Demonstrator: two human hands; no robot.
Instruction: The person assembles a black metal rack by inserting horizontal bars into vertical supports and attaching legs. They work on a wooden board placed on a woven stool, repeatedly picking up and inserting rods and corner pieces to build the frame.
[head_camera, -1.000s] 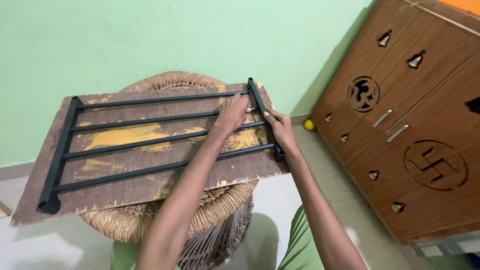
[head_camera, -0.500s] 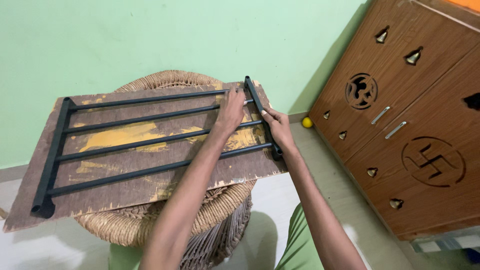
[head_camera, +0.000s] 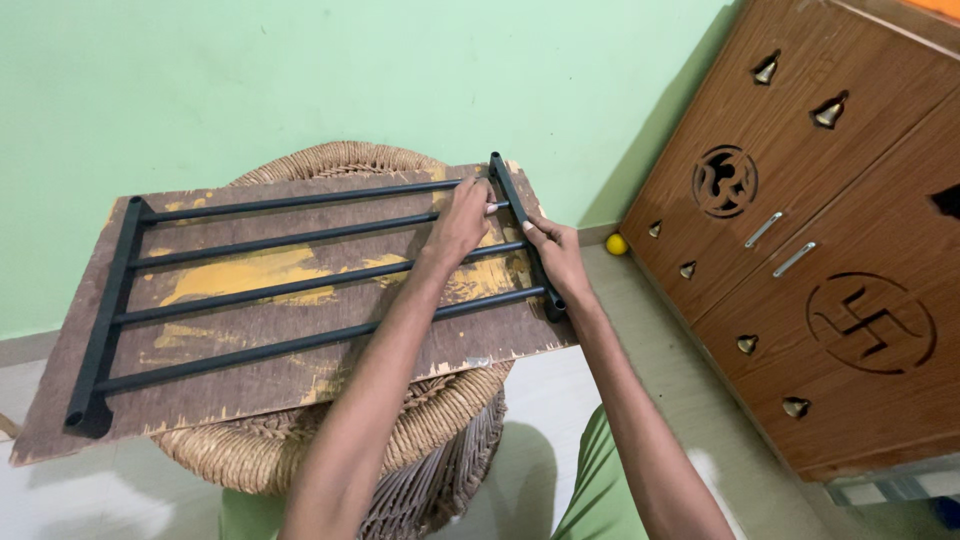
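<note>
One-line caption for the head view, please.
Both hands grip the right end of a black four-bar metal rack on a worn wooden board.

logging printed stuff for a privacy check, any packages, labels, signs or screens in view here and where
No packages, labels, signs or screens show.
Nearest thing: carved emblems on the brown wooden cabinet at right, round cut-out shapes with small brass bells, no print.
Both hands work at the right end of a black metal rack on a worn board, which is bare of labels.

A black metal rack (head_camera: 300, 280) with four long parallel bars and two end pieces lies flat on a worn brown board (head_camera: 250, 375). Its right end is farther than its left.
</note>
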